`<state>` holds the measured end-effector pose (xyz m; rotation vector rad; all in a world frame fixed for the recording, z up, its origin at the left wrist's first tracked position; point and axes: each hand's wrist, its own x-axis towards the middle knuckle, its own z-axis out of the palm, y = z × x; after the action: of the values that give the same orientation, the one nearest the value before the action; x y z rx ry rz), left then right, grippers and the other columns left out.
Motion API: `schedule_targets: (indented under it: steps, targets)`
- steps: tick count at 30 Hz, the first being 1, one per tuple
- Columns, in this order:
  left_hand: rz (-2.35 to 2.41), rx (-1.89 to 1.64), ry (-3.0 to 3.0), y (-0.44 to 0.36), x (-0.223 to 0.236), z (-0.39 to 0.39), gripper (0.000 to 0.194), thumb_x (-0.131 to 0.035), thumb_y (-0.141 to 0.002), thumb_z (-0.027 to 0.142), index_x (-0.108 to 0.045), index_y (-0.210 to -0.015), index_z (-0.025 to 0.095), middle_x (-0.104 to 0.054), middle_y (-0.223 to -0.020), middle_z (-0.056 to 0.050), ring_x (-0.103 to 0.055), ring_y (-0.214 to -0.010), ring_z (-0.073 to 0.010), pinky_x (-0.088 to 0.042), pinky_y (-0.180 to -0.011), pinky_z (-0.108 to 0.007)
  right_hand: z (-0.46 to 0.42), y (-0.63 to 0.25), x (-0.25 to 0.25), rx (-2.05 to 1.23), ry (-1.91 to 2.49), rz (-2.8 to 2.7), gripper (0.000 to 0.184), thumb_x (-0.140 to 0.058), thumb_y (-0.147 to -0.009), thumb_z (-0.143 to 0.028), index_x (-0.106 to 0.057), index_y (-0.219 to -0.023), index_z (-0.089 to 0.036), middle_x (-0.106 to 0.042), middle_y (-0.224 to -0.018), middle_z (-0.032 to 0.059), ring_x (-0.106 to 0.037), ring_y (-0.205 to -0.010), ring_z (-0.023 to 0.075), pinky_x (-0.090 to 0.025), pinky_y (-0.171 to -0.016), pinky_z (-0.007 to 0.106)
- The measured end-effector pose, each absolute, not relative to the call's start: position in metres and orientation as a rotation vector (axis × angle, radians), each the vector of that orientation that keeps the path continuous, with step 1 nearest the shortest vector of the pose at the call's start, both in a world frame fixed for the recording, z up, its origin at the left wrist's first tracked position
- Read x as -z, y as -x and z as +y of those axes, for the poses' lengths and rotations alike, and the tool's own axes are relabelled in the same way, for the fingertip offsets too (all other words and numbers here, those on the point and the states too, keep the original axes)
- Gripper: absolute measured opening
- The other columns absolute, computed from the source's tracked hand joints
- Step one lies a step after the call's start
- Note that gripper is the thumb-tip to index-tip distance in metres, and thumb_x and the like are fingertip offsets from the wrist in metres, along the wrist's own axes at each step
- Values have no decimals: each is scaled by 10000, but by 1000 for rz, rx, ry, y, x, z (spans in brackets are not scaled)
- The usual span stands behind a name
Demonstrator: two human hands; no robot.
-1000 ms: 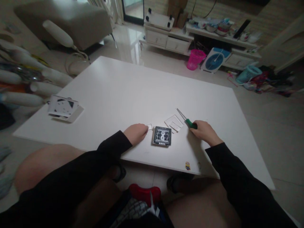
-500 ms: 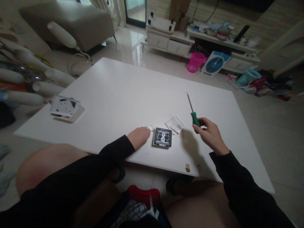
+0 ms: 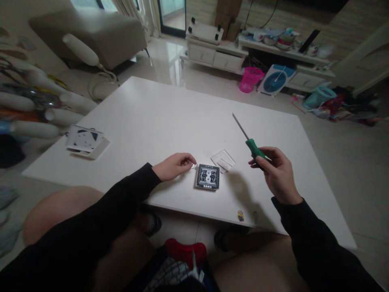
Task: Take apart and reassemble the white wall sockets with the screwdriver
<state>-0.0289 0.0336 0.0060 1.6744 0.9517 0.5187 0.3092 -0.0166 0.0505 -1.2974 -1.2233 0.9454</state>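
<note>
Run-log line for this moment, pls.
right hand: holds green-handled screwdriver, pointing away | left hand: beside dark square module, grip unclear | module: on table | pale pieces: on table beyond module

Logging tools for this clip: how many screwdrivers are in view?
1: the screwdriver is in the right hand, held over the table. Others may be hidden.

Home living room: upholstered ottoman [image 3: 91, 34], curtains [image 3: 152, 18], low white cabinet [image 3: 214, 56], box fan [image 3: 275, 80], laundry-type basket [image 3: 320, 98].
</note>
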Motion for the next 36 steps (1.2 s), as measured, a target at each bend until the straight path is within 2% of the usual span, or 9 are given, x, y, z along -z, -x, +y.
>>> schedule_targets:
  steps: [5,10,15,25,36]
  targets:
    - [917,-868,-914,18,-12,33,85,-740,-804,197,-680,-826,140,-646,-721,4,-585,-661,-98,-500,-701,-234,-21,-306,-53,-863,1233,-1193,239,-838,-787,-285,-711,-982,-233,-714,-805,-8,-703,-670,158,-570,-642,304]
    - [919,-973,-563,10,-9,29,85,-725,-826,110,-662,-772,129,-711,-792,-27,-629,-672,-79,-551,-714,-196,-25,-304,-47,-873,1264,-1268,186,-770,-850,-343,-703,-978,-227,-692,-730,-12,-656,-600,163,-515,-574,315]
    - [912,-1010,-444,6,-9,28,118,-689,-828,32,-656,-776,133,-734,-807,-25,-674,-708,-82,-585,-776,-201,-33,-295,-51,-912,1331,-1387,176,-744,-871,-359,-690,-958,-215,-670,-681,-10,-620,-580,166,-493,-558,320]
    - [877,-988,-413,3,-8,24,124,-712,-826,32,-659,-767,127,-748,-792,-27,-681,-656,-74,-577,-677,-168,-37,-282,-53,-943,1387,-1497,171,-730,-868,-360,-687,-925,-205,-659,-651,-13,-612,-569,158,-491,-549,297]
    - [898,-995,-429,2,-9,23,133,-691,-839,22,-652,-771,129,-736,-761,-19,-691,-667,-79,-582,-692,-174,-38,-284,-51,-928,1388,-1495,187,-724,-880,-381,-682,-940,-209,-661,-659,-11,-616,-573,166,-496,-553,310]
